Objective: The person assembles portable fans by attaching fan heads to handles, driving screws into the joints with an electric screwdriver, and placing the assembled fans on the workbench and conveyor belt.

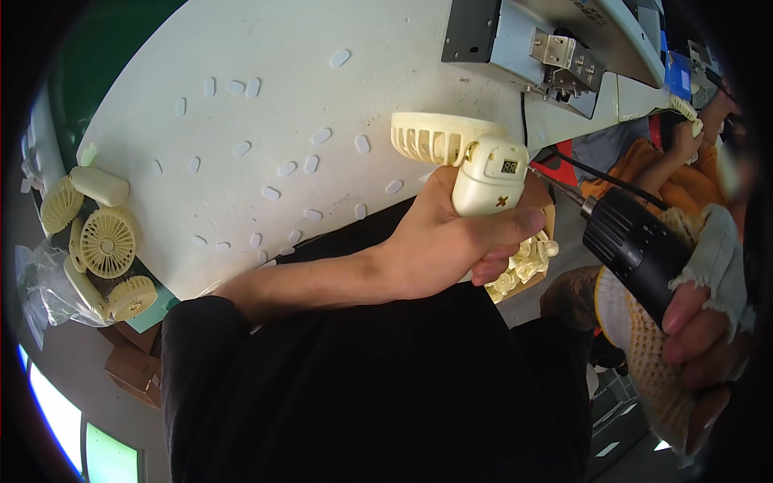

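Note:
My left hand [439, 241] is closed round the handle of a cream handheld fan [491, 173]. The fan's round slatted head points left, and a small dark display shows on its body. In my right hand [696, 342], which wears a worn knitted glove with bare fingertips, is a black electric screwdriver [632, 245]. Its thin metal bit reaches the right edge of the fan's body; whether the tip touches a screw there I cannot tell. Much of the fan's lower handle is hidden by my left fingers.
Several small white oval pieces [320, 136] lie scattered over the white table [266, 48]. More cream fans [109, 243] are piled at the left edge beside clear plastic. A box of cream parts [523, 270] sits behind my left hand. Metal equipment [568, 60] stands far right, near another person's arm [684, 145].

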The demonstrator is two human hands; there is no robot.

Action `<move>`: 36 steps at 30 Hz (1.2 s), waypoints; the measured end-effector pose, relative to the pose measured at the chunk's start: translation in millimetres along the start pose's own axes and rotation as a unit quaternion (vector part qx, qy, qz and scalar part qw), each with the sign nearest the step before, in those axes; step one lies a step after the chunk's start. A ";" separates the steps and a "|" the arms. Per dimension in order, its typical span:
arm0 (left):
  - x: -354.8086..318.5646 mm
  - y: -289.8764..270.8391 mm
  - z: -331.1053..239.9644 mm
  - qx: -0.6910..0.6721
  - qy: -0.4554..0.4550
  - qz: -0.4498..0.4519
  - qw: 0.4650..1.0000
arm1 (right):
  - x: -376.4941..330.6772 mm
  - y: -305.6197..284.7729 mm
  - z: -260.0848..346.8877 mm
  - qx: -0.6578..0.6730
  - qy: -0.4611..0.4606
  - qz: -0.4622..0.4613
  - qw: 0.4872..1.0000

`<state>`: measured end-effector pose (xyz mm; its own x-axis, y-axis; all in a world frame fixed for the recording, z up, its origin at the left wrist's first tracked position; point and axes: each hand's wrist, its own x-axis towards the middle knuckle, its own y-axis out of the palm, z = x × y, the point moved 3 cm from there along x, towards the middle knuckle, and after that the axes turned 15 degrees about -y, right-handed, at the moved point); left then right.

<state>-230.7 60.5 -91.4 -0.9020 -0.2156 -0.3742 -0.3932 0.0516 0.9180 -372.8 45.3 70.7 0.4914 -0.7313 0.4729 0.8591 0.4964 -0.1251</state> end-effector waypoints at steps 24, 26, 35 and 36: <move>1.6 2.3 -4.7 -0.011 -0.012 -0.022 1.000 | 5.4 -14.5 -20.6 0.025 0.000 0.015 1.000; 2.5 3.6 -4.1 -0.012 -0.001 -0.024 1.000 | 2.7 -15.5 -19.2 0.026 -0.002 0.010 1.000; 0.0 -1.2 1.8 -0.032 -0.001 0.008 0.999 | -20.2 -1.4 -19.2 0.030 0.015 -0.071 0.997; -0.6 -2.6 1.8 -0.028 -0.004 0.007 1.000 | -21.6 -2.9 -19.5 0.033 0.001 -0.073 0.997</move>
<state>-229.4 62.2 -93.8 -0.9090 -0.2067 -0.3619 -0.3698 -0.0004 0.9291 -383.1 50.6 43.8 0.3629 -0.7989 0.4795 0.9100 0.4145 0.0019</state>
